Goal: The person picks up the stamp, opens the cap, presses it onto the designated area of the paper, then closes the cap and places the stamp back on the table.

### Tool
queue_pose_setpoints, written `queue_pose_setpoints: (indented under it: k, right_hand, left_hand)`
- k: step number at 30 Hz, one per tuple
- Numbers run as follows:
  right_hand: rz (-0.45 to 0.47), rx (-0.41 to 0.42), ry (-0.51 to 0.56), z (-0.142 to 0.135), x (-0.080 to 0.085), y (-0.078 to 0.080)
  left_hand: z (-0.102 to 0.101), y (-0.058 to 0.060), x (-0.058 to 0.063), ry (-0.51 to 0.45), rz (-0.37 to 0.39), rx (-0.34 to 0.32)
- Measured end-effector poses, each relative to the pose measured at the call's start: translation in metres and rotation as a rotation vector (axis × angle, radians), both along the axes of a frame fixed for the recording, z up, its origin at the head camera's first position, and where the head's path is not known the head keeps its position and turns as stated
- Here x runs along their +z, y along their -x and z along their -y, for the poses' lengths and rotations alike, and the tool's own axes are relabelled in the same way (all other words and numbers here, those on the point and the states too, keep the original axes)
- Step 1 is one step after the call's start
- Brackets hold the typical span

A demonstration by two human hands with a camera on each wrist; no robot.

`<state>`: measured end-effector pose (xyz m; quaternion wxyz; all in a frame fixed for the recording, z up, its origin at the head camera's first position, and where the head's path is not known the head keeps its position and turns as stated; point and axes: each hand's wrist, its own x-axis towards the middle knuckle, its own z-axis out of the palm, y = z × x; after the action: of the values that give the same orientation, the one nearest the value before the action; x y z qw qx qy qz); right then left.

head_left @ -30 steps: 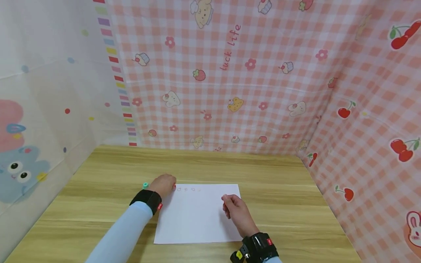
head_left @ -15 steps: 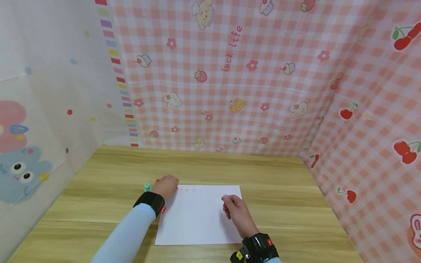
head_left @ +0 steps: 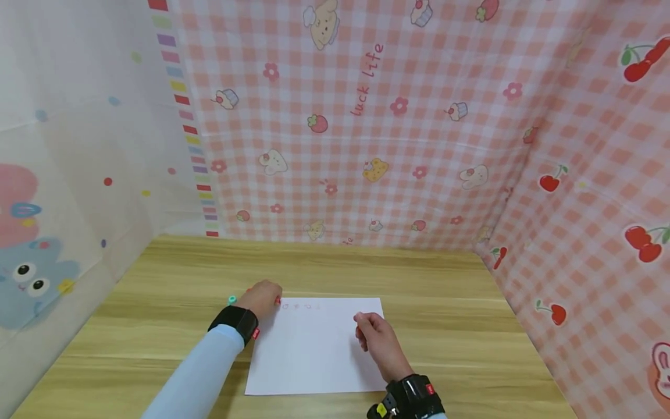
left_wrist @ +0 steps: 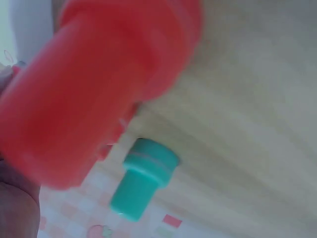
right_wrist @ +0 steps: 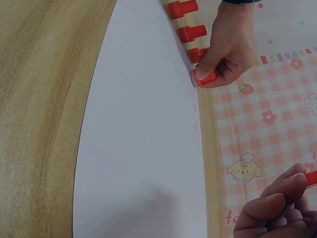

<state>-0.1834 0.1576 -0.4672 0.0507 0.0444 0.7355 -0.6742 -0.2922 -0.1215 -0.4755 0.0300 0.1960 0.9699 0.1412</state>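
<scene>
At the far left corner of a white sheet of paper point(head_left: 314, 355), my left hand point(head_left: 260, 297) pinches a small red stamp point(right_wrist: 204, 77), its grey base at the sheet's edge. A row of faint red prints point(head_left: 296, 307) runs along the far edge. Over the right part of the sheet, my right hand point(head_left: 379, 342) has curled fingers. They hold a small red plastic piece point(right_wrist: 311, 178), mostly hidden by the fingers. Close to the left wrist camera stands another red stamp point(left_wrist: 84, 94), very large in view, with a teal stamp point(left_wrist: 143, 173) behind it.
Several more red stamps, among them one red stamp point(right_wrist: 192, 32), stand in a row beside the paper's left edge. The wooden table point(head_left: 445, 302) extends around the sheet. Printed cloth point(head_left: 340, 134) hangs behind and at both sides.
The head view has shifted slightly. My left hand stays at the paper's far left corner with the stamp, and my right hand keeps its place over the sheet.
</scene>
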Motion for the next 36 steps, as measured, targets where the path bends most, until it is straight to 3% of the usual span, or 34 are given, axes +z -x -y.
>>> queue_pose_setpoints:
  k: [5, 14, 28, 36]
  right_hand:
    - [0.008, 0.005, -0.001, 0.0010, 0.0013, -0.0012]
    - [-0.006, 0.008, -0.003, 0.0033, 0.0021, -0.0017]
    - [0.014, -0.007, -0.016, 0.0030, 0.0045, -0.0031]
    - [0.017, -0.010, -0.032, 0.0024, 0.0041, -0.0030]
  left_hand:
    - [-0.0001, 0.0010, -0.0033, -0.045, 0.010, 0.001]
    - [-0.0046, 0.0040, 0.0022, 0.111, -0.121, -0.156]
    - [-0.0032, -0.0007, 0.0024, 0.092, -0.051, -0.091]
    - [-0.0027, 0.0038, 0.0044, 0.133, 0.002, -0.072]
